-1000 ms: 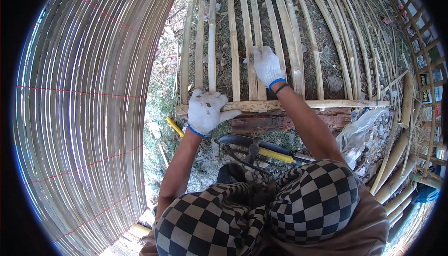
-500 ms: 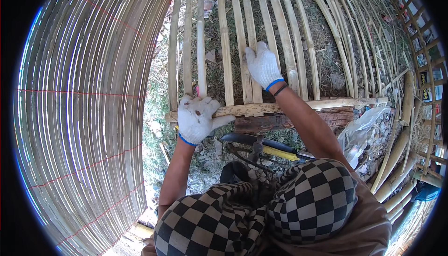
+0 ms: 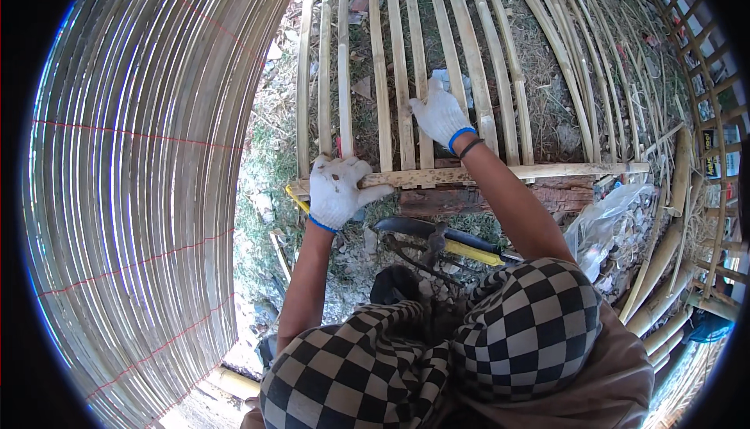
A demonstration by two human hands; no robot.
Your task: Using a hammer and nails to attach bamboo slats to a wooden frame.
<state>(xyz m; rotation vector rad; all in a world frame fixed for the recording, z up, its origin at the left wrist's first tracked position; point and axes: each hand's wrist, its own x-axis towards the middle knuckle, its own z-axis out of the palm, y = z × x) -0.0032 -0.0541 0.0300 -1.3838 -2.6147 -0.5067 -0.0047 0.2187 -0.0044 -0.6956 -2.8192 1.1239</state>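
Both my hands wear white knit gloves with blue cuffs. My left hand (image 3: 337, 191) is closed over the left end of a flat bamboo crosspiece (image 3: 437, 176), its thumb lying along the strip. Long bamboo slats (image 3: 380, 77) run away from this crosspiece, side by side with gaps. Farther up and to the right, my right hand (image 3: 441, 116) grips one of the middle slats, thumb on its left side; the fingertips are partly hidden. A reddish-brown wooden block (image 3: 492, 201) lies under the crosspiece.
Near my knees lies a dark curved blade (image 3: 410, 227) beside a yellow-handled tool (image 3: 473, 253). A slatted bamboo screen (image 3: 148, 194) with red cords rises at left. Clear plastic sheet (image 3: 613, 222), bamboo poles (image 3: 664, 300) and a lattice (image 3: 715, 124) are at right.
The view has shifted slightly. My left hand and the crosspiece's left end appear a little farther right, and more of something yellow shows beside that hand. My right hand stays on the slats.
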